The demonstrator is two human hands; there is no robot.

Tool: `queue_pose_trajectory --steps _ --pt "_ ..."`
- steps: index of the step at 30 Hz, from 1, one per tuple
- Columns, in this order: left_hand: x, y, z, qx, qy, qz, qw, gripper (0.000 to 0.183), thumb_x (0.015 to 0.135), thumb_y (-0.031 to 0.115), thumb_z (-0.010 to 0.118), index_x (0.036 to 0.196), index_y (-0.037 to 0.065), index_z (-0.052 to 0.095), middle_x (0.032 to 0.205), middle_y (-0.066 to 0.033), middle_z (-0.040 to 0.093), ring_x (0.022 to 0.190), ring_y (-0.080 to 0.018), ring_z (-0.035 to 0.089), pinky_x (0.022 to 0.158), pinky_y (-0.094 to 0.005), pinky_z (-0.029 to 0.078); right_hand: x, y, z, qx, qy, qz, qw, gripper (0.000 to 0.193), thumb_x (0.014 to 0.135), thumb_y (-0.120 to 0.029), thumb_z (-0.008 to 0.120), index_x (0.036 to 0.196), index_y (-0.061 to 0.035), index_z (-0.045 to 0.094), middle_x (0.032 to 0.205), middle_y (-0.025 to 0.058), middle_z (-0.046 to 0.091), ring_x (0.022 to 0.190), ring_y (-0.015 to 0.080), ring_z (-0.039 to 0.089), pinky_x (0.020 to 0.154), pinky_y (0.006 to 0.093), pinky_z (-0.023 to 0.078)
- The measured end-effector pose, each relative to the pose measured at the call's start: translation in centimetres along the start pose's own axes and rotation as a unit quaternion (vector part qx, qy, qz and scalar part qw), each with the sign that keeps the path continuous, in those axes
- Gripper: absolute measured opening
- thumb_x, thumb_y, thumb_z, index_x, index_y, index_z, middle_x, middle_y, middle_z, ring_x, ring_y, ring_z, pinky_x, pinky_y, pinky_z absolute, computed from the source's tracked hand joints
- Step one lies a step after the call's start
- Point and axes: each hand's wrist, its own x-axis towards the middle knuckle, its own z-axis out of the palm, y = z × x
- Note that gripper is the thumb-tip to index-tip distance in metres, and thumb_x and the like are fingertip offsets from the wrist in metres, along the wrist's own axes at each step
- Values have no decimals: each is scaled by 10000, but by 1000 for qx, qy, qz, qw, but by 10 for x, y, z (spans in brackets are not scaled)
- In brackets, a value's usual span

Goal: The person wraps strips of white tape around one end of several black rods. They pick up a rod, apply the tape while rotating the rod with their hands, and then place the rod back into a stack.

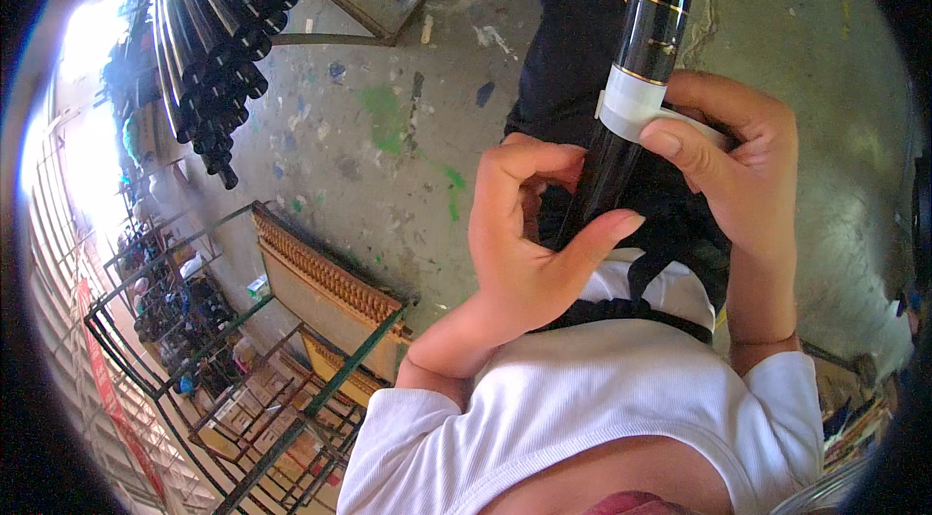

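A glossy black tube (659,25) with thin gold rings slants from the top edge of the view down toward my waist. Around it, below the rings, sits a white band (631,99) that looks like tape. My right hand (752,146) pinches the band's loose strip between thumb and fingers, close against the tube's right side. Lower down, my left hand (519,233) curls around the tube, thumb lying across its front and fingers on the far left side. The tube's lower end is hidden behind my left hand.
A bundle of black tubes (218,39) lies at upper left, ends toward me, beside a metal frame (354,39). At lower left stands a green metal rack (340,369) with a ridged brown panel (325,263). Paint stains mark the concrete floor (456,78).
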Motion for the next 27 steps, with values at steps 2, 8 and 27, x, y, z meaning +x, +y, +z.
queue_pose_trajectory --steps 2,8,27 --pt "3 11 -1 -167 -11 -115 979 496 827 225 628 1160 -20 354 1046 -156 520 972 -189 541 800 -259 425 1 3 -3 35 -17 17 999 161 766 -113 678 850 21 643 699 -7 581 616 37 507 513 188 383" --pt "0 2 6 -24 -9 14 1000 478 813 179 649 1148 -17 372 946 -132 548 841 -188 584 754 -284 467 0 7 -4 22 -34 16 999 153 767 -95 671 872 13 650 729 0 600 635 39 530 523 175 389" --pt "-7 -2 6 -52 8 15 999 561 798 263 665 1167 -21 352 1069 -136 491 920 -179 529 830 -281 415 0 5 5 8 -27 -9 1000 206 756 -115 680 932 -9 668 732 19 630 616 31 533 522 187 415"
